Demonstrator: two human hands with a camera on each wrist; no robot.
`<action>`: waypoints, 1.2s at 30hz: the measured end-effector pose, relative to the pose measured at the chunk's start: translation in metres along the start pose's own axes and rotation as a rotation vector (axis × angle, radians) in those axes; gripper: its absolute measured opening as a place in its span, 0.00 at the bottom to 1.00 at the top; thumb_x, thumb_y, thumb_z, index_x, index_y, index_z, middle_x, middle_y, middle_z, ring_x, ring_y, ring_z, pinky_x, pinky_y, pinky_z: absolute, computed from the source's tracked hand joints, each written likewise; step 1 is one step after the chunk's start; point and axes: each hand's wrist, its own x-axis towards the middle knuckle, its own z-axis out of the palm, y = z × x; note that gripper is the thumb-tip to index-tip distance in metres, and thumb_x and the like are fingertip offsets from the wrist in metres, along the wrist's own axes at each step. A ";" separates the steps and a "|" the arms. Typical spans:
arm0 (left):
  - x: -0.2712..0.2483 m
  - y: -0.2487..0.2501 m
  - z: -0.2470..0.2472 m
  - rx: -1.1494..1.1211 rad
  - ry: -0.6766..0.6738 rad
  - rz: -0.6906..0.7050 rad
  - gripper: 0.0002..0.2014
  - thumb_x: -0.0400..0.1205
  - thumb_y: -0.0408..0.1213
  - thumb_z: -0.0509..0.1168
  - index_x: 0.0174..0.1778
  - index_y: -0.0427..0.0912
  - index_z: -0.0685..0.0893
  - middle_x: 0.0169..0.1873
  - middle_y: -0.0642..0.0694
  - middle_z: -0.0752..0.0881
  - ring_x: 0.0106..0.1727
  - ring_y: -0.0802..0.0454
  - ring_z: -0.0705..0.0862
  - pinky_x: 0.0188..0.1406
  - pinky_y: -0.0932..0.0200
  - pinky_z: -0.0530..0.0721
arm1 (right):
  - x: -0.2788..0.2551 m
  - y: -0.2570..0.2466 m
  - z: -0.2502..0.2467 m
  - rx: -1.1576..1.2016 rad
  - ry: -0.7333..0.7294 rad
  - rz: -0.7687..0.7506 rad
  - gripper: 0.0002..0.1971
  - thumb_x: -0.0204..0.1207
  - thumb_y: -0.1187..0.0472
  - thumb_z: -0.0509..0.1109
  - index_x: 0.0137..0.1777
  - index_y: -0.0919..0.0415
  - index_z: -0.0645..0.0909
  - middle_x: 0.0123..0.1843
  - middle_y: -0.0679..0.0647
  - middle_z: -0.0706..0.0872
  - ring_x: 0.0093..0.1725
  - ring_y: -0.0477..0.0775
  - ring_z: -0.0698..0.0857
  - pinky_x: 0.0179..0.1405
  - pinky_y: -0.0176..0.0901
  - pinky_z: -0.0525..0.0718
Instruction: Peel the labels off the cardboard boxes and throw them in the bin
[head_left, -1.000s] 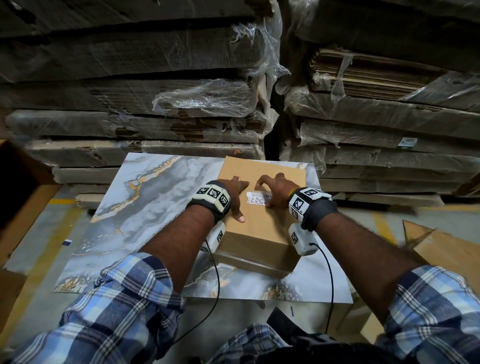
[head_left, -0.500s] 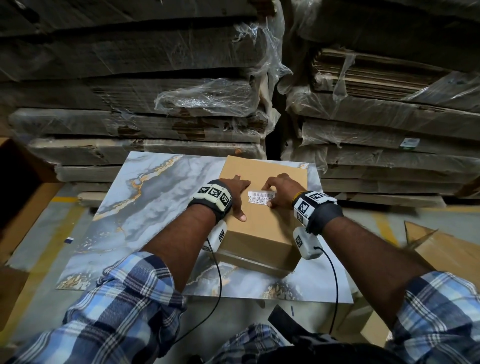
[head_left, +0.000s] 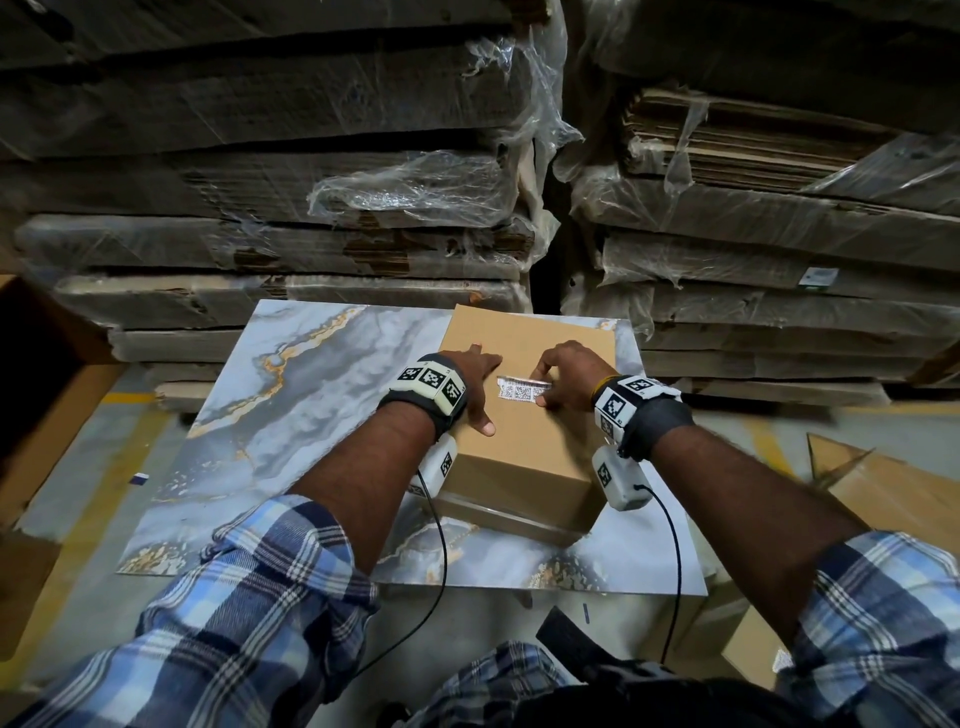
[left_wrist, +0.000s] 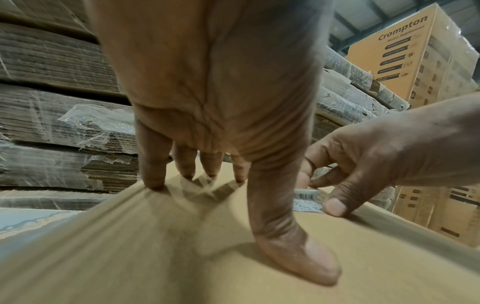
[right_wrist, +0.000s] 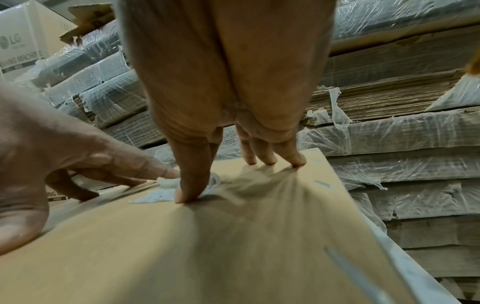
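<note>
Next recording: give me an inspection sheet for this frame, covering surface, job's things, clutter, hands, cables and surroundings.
Surface: marble-patterned slab, lying flat, carries the box.
Job's things: cardboard box on the slab; white barcode label on its top, partly lifted, torn paper beneath it. Bin: nothing seen.
Clutter: loose cardboard pieces on the floor to the right.
Hands: left hand presses flat on the box top beside the label; right hand pinches the label's right end.
Cables: a black cable runs from each wrist camera back toward the body, clear of the box.
Surroundings: plastic-wrapped stacks of flattened cardboard behind; printed cartons further off.
</note>
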 end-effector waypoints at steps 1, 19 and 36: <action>0.000 0.000 0.000 0.001 -0.001 0.000 0.61 0.67 0.48 0.84 0.88 0.52 0.50 0.88 0.46 0.46 0.85 0.38 0.60 0.80 0.40 0.67 | 0.001 0.000 -0.002 -0.003 -0.008 0.007 0.19 0.67 0.60 0.84 0.58 0.53 0.86 0.66 0.58 0.77 0.63 0.58 0.79 0.58 0.40 0.72; -0.002 -0.001 0.000 0.002 0.012 0.007 0.60 0.66 0.48 0.84 0.88 0.51 0.51 0.88 0.45 0.49 0.84 0.37 0.63 0.78 0.40 0.70 | 0.004 -0.003 -0.006 -0.033 -0.052 0.033 0.29 0.65 0.61 0.86 0.67 0.50 0.82 0.70 0.58 0.73 0.67 0.60 0.78 0.65 0.46 0.75; 0.002 -0.002 0.000 0.007 0.006 0.006 0.61 0.66 0.50 0.84 0.88 0.52 0.50 0.88 0.45 0.48 0.85 0.38 0.61 0.79 0.41 0.68 | -0.004 -0.019 0.003 -0.008 -0.020 0.055 0.23 0.73 0.45 0.78 0.67 0.44 0.77 0.67 0.59 0.72 0.63 0.66 0.79 0.60 0.53 0.81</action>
